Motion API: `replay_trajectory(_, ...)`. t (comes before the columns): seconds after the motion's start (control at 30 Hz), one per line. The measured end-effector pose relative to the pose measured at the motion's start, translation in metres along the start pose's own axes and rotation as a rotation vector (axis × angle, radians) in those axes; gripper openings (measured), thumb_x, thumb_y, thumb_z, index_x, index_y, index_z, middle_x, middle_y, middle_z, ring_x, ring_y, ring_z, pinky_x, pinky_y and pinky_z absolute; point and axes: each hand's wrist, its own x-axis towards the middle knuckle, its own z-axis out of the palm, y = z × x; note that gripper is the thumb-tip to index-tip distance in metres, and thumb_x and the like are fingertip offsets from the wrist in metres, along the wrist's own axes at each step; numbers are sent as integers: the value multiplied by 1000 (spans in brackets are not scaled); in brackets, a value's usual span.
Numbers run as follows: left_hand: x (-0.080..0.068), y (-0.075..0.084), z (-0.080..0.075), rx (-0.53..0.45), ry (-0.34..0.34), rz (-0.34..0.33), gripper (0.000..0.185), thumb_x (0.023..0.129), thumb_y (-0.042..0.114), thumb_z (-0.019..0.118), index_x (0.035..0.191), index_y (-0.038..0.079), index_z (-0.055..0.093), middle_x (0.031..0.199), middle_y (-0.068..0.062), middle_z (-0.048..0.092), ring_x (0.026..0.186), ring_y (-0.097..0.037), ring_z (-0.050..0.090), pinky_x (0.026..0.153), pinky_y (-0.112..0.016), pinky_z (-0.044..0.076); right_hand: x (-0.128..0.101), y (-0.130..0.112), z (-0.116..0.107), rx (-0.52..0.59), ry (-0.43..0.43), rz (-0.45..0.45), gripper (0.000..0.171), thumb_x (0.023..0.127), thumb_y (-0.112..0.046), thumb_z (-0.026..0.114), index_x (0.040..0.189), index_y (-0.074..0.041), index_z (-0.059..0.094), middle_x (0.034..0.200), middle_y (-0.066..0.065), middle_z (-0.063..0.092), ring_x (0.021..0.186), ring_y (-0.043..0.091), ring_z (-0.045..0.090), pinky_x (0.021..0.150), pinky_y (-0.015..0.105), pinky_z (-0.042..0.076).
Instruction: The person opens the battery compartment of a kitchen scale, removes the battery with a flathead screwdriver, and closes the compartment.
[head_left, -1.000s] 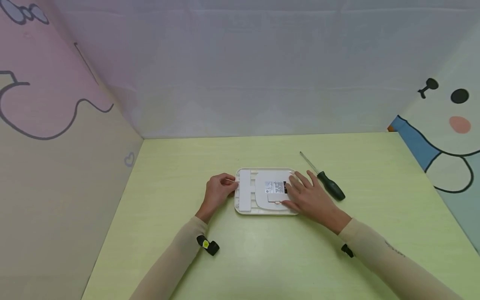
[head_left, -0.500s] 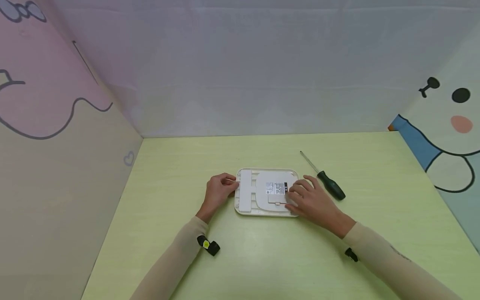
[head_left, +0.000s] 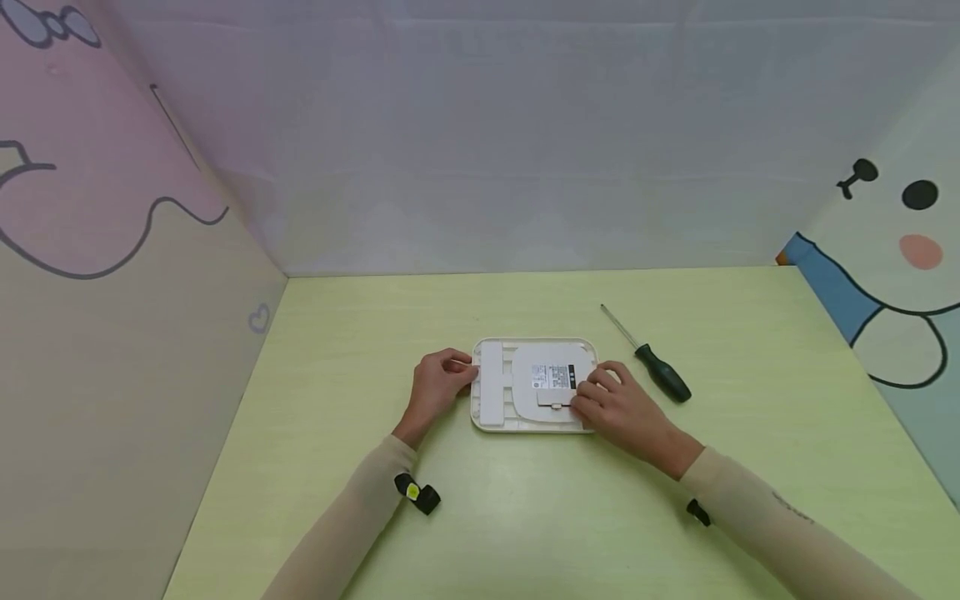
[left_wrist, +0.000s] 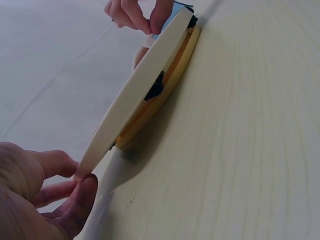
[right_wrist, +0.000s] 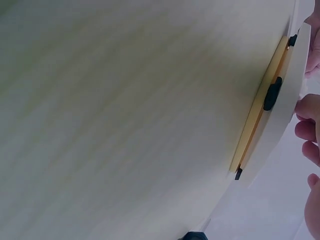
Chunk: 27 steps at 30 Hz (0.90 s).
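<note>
I see the left hand (head_left: 441,385) pinching the left end of the white device (head_left: 492,383), probably steadying it label-up on the desk (head_left: 360,333); the right hand (head_left: 621,410) bends over its right end, whether gripping I cannot tell.

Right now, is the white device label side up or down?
Up: in the head view, the printed label faces the camera on top of the white device, whose left edge the left hand pinches.
</note>
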Motion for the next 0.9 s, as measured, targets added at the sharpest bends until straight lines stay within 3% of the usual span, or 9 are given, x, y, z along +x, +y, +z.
replay_trajectory(0.2,-1,-1,1,-13,-2,2,14,84,15,76,95,7,73,84,-9,71,65,-12,66,58,-24,55,-1,0,0,-7,-12,-25,21,102,-19,53,92,-7,67,89,5,66,89,25,56,91,46,45)
replay_trajectory(0.43,-1,-1,2,-39,0,-12,14,83,14,77,95,7,73,82,-9,71,63,-12,66,59,-26,56,2,1,-1,-60,67,-42,47,107,-18,26,85,-5,65,81,7,66,84,25,56,85,43,47)
replay_trajectory(0.9,-1,-1,0,-29,9,-3,15,83,16,77,95,8,73,81,-8,71,63,-12,66,58,-25,55,-4,21,-14,-120,95,-14,48,106,-20,26,81,-3,64,78,9,64,80,26,57,81,43,48)
